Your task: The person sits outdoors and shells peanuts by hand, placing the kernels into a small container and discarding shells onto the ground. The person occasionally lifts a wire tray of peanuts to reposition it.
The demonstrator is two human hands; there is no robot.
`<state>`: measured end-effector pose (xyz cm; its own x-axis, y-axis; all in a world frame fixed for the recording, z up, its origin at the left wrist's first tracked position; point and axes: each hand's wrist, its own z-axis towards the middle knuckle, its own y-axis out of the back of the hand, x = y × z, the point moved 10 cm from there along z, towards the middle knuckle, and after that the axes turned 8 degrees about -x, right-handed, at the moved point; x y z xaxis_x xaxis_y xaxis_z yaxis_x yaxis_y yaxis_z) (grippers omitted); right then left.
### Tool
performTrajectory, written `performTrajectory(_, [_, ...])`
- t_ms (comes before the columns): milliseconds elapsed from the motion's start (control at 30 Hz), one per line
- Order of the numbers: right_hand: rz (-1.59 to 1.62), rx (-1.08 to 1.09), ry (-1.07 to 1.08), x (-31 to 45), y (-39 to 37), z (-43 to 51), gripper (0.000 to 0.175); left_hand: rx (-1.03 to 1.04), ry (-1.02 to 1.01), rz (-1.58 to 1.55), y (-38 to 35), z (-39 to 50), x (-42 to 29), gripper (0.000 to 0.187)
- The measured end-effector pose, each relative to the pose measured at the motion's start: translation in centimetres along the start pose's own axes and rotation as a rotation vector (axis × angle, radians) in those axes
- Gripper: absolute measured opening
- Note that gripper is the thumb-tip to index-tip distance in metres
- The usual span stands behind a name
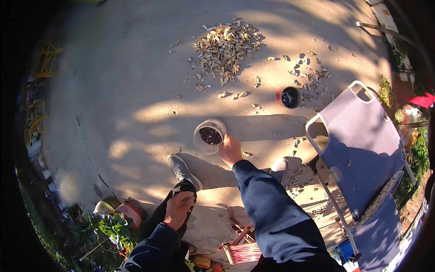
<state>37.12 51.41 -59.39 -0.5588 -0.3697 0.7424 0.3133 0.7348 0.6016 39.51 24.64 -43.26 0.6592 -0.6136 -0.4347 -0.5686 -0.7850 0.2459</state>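
My right hand point(231, 149) grips the near right rim of a translucent plastic tub point(211, 147). Dark kernels point(210, 136), with a few paler ones among them, cover the tub's bottom. My left hand point(179, 208) is curled into a loose fist over my left knee; nothing shows in it, though its palm side is hidden. Beyond the tub lies a heap of peanut shells point(226, 47) on the concrete ground point(119, 78). A red can point(289, 97) with a dark interior stands to the right, with scattered peanut shells point(314, 76) around it.
A folding lounger point(360, 132) with grey-blue fabric stands at right, with a shallow woven tray point(382, 199) on it. A folding stool point(244, 252) with a red-and-white woven seat is beneath me. Potted plants point(117, 226) line the lower left; a yellow chair point(47, 61) is farther left.
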Motion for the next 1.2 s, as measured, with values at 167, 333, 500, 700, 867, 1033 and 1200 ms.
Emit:
performTrajectory(167, [0.006,-0.071,-0.06,-1.9,11.1,-1.7,0.024,-0.003,-0.01,0.16,-0.1,-0.2,0.9,0.022])
performTrajectory(333, [0.143,-0.517,-0.195,-4.2,39.4,-9.6,0.026,0.062,-0.089,0.314,-1.2,-1.5,1.1,0.019])
performTrajectory(500, [1.081,-0.829,-0.9,-12.5,56.2,-22.5,0.037,0.055,-0.275,0.55,-2.2,-2.2,-0.6,0.017])
performTrajectory(700, [1.372,-1.344,-1.105,-24.3,58.7,-32.2,0.07,0.06,-0.443,0.79,-3.6,-5.7,-6.5,0.022])
performTrajectory(867, [1.716,-1.397,-0.991,-29.0,58.7,-34.5,0.08,0.077,-0.463,0.942,-3.8,-8.4,-9.5,0.023])
performTrajectory(1033, [1.706,-1.497,-0.925,-31.5,58.1,-35.5,0.067,0.106,-0.494,1.002,-5.2,-10.1,-10.2,0.022])
performTrajectory(1200, [1.657,-1.495,-0.733,-33.9,59.1,-35.8,0.021,0.152,-0.537,0.968,-7.4,-11.4,-10.0,0.02])
